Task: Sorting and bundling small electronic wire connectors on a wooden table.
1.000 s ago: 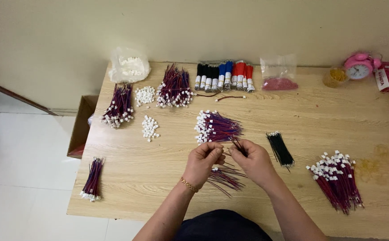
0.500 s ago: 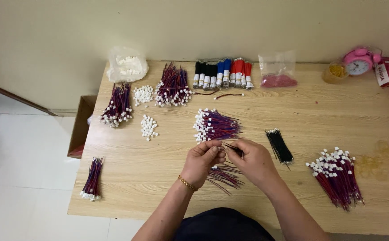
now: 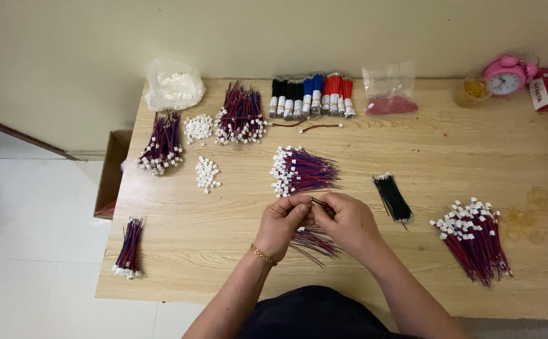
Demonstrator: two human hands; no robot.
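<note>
Purple wire [image 3: 319, 202] sits pinched between the fingers of the left hand [image 3: 284, 223] and right hand [image 3: 344, 221], above loose wires [image 3: 313, 241]; a connector bundle [image 3: 302, 171] lies at twelve o'clock on the surface [image 3: 223, 251].

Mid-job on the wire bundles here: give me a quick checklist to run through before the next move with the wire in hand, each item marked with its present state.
1. Both hands on the work: ok. The left hand and right hand meet above the table.
2. Wire held: ok. A thin dark wire is pinched between the fingertips.
3. Connector seated on that wire: cannot tell, too small and hidden by fingers.
4. Loose wire supply within reach: ok. Loose wires lie just beneath the hands.
5. Loose white connectors available: ok, but away to the left, in a small pile.
6. Finished pile close: ok. The bundle with white ends lies just beyond the hands.
</note>
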